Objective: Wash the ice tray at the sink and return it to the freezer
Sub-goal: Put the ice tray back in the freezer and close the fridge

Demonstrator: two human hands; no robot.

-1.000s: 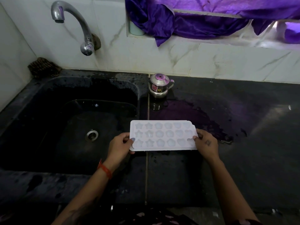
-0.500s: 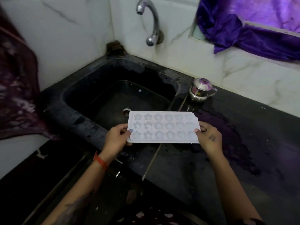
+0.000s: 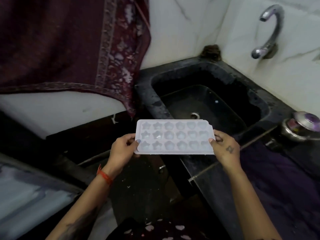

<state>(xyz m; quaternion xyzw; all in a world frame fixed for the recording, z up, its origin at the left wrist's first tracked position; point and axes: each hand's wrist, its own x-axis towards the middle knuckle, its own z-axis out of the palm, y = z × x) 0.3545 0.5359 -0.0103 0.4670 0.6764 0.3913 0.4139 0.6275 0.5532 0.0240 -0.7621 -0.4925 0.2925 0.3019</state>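
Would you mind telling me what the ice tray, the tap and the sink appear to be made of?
Ice tray: probably plastic or silicone, pale and matte, with moulded star and flower cups; which of the two is unclear.
Tap: polished metal, likely chromed or steel, with bright curved highlights.
Sink: dark stone or a stone-like composite, speckled, worn and dull at the rim; I cannot say which.

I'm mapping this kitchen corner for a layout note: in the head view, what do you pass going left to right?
Hanging maroon cloth → left hand → ice tray → right hand → tap → small steel pot.
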